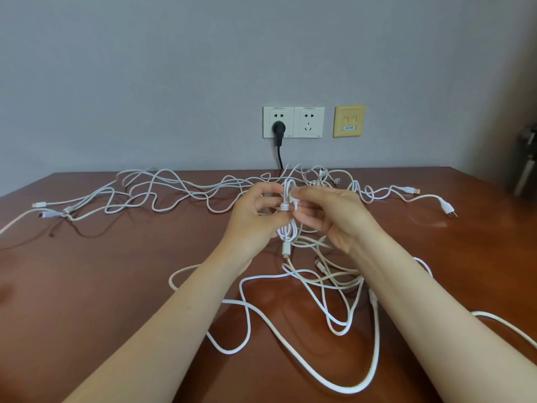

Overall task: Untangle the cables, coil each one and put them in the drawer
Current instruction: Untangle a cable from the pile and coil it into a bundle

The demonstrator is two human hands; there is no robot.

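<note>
Across the left of a brown table (87, 286) sprawled tangled white cables (162, 187). At centre, the left hand (255, 219) gripped a small coiled cable (287, 210), held upright above the table. Touching it from the right, the right hand (328, 216) pinched the wrap round its middle.

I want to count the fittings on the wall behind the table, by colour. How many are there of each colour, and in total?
White socket plates: 2
Yellow data plate: 1
Black plug: 1
Total: 4
White cables: too tangled to count, so not included.
</note>
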